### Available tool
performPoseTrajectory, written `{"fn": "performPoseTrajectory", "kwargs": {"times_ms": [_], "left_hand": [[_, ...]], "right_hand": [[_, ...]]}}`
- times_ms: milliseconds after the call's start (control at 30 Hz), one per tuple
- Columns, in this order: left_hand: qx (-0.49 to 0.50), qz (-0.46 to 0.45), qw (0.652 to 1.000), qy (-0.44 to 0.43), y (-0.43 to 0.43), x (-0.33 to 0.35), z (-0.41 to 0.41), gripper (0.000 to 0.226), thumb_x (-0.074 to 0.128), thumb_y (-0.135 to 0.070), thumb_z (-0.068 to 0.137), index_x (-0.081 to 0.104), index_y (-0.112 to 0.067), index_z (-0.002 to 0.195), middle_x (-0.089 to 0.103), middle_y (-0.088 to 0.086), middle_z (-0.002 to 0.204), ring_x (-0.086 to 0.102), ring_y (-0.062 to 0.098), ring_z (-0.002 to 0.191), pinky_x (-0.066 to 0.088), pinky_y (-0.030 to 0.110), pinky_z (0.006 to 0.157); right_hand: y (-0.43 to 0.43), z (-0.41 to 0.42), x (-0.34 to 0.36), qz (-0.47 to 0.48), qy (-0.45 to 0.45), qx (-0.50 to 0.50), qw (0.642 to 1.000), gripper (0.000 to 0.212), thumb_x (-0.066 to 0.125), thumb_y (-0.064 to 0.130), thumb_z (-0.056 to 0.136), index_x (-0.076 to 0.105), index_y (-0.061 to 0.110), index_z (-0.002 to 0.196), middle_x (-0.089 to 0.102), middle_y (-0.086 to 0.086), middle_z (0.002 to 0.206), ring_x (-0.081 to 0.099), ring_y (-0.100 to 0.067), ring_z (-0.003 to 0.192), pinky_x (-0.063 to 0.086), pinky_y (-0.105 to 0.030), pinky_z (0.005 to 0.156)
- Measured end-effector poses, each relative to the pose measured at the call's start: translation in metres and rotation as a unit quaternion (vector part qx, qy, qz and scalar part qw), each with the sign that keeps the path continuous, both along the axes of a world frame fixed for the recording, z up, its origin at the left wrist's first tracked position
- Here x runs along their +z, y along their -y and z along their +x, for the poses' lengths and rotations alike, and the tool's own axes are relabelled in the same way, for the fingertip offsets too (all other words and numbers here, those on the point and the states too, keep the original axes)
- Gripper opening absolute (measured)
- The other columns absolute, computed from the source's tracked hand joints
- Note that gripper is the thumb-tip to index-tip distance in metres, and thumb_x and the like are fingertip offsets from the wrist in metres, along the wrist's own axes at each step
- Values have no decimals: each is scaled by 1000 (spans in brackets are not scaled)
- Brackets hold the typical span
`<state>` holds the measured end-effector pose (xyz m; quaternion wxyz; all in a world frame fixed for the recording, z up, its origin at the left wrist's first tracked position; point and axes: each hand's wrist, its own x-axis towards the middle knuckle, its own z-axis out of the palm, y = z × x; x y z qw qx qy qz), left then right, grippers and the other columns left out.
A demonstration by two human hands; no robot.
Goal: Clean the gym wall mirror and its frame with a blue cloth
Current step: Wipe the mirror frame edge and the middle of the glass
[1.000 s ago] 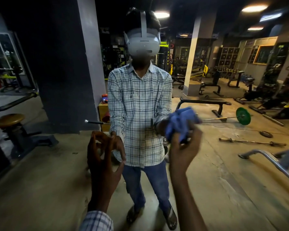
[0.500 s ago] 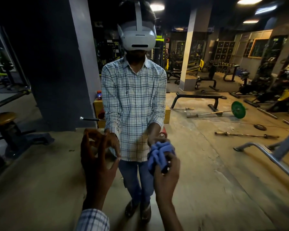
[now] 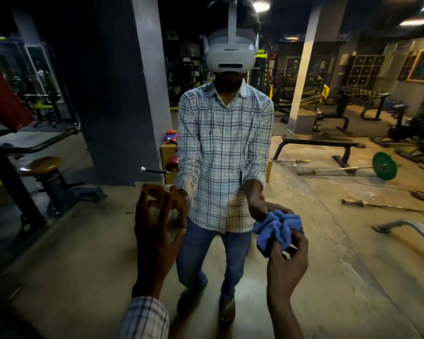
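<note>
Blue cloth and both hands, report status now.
Right hand grips bunched blue cloth against the mirror. Left hand up, fingers curled, holding nothing. Nothing blocking the glass.

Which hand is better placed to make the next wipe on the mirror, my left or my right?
Right. The right hand grips the bunched blue cloth, held up at the mirror; the left hand holds nothing, its fingers curled.
</note>
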<state>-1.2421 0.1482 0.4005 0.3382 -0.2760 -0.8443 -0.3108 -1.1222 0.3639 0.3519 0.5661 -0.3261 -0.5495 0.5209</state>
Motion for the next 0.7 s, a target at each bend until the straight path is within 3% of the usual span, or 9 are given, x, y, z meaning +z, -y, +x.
{"fn": "performPoseTrajectory", "kwargs": {"times_ms": [33,100,200,300,367,433,500,600,700], "left_hand": [[-14,-12,1000,1,1,1,1,77,67,-48,85,27,-63,149,27,17,164,35,40,147,37,54,115],[-15,-18,1000,-6,8,0,-1,62,61,-49,92,41,-38,150,35,25,150,46,44,131,47,45,104],[24,-59,998,-16,22,-6,-13,54,46,-69,92,19,-79,137,37,28,156,43,43,140,37,38,115],[30,-14,999,-5,47,-15,-33,78,78,-43,87,40,-37,155,40,29,150,51,49,128,50,62,99],[8,5,1000,-12,56,-7,-37,94,93,-25,70,47,-18,152,29,24,158,44,46,136,46,59,105],[-1,15,1000,-21,63,-5,-37,103,98,-21,61,47,-15,151,22,23,161,35,46,143,41,57,107],[1,14,1000,-18,73,-9,-43,104,99,-20,58,48,-15,149,22,25,161,31,46,143,38,58,107],[-4,12,1000,-21,94,-6,-56,103,99,-20,60,47,-16,149,24,24,160,39,45,140,34,52,111],[1,26,998,-51,109,-6,-66,96,93,-20,69,43,-18,150,27,27,159,47,44,134,35,52,113]], "right_hand": [[2,-1,7,-1,-10,-17,1000,29,72,12,92,58,28,112,64,-4,112,64,-28,96,60,-48,74],[15,-13,19,40,-6,-51,998,31,69,18,90,53,33,113,59,0,111,61,-27,99,56,-54,82],[66,-43,24,183,46,27,982,33,69,14,89,55,25,117,52,3,116,58,-24,103,54,-48,85],[91,-54,13,295,112,99,944,44,75,9,86,59,21,125,49,3,125,58,-23,111,56,-46,83],[83,-52,16,264,68,64,960,41,72,10,84,59,25,120,53,7,119,59,-23,106,55,-53,78],[73,-51,28,152,-18,-9,988,35,67,17,84,57,28,115,54,14,110,59,-23,100,53,-58,76],[78,-60,41,81,-61,-58,993,32,65,20,85,56,28,115,55,9,108,58,-24,101,52,-60,80],[126,-82,41,193,25,43,980,36,68,15,87,58,22,120,54,1,118,58,-20,104,55,-48,83],[149,-88,29,303,91,109,942,39,74,6,86,64,17,121,49,9,122,56,-13,107,57,-44,81]]}}
